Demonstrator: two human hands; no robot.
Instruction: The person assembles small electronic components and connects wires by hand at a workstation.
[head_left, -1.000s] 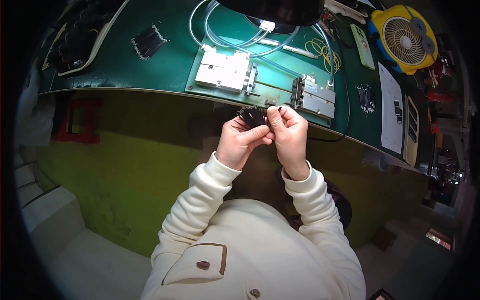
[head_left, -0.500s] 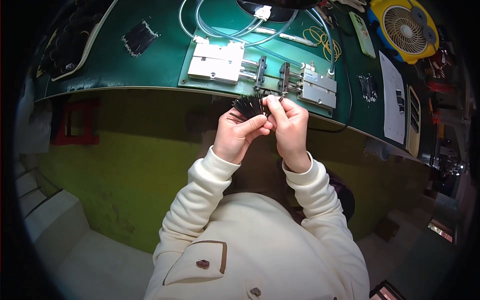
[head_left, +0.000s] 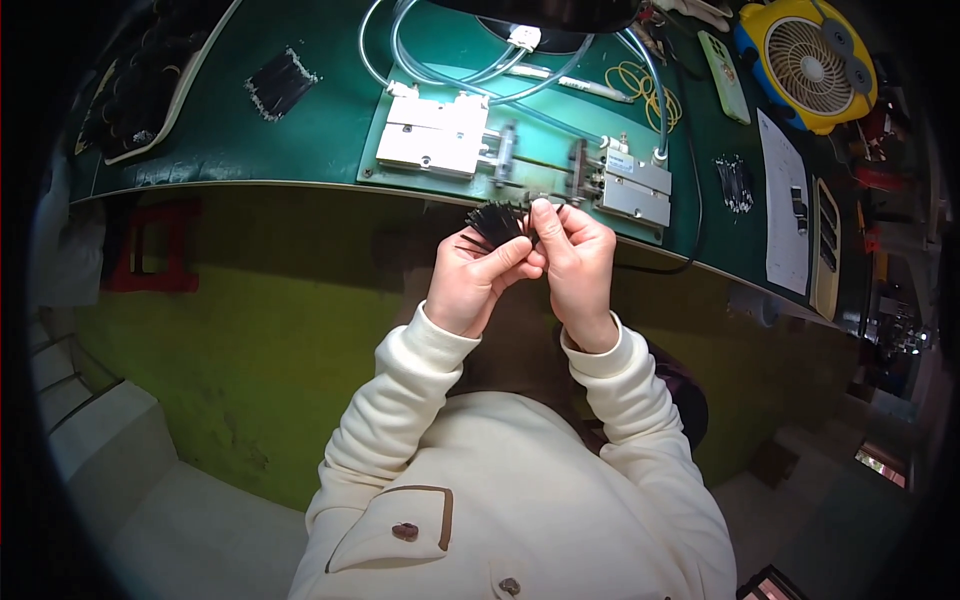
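Observation:
A fanned bundle of short black wires (head_left: 494, 222) is held in my left hand (head_left: 468, 278), thumb pressed over its lower ends. My right hand (head_left: 578, 262) is closed in a pinch beside it, close to the left fingertips; a thin dark strand shows there, perhaps one wire, mostly hidden by the fingers. Both hands are at the bench's front edge, just below a pneumatic clamp fixture. Its left silver cylinder block (head_left: 430, 138) and right silver block (head_left: 636, 186) carry facing dark jaws, the left jaw (head_left: 506, 154) blurred and the right jaw (head_left: 578, 170) opposite, with a gap between.
On the green bench (head_left: 300, 150) lie a pile of black wires (head_left: 283, 84) at left and another pile (head_left: 735, 184) at right. Clear air hoses (head_left: 455, 70), a white marker (head_left: 580, 84), yellow rings (head_left: 655, 90), a phone (head_left: 724, 78), a paper sheet (head_left: 785, 215) and a fan (head_left: 812, 68) are also there.
The fixture's jaws have moved apart, the left one going left and the right one slightly right. My hands have dropped slightly toward me, still holding the wires.

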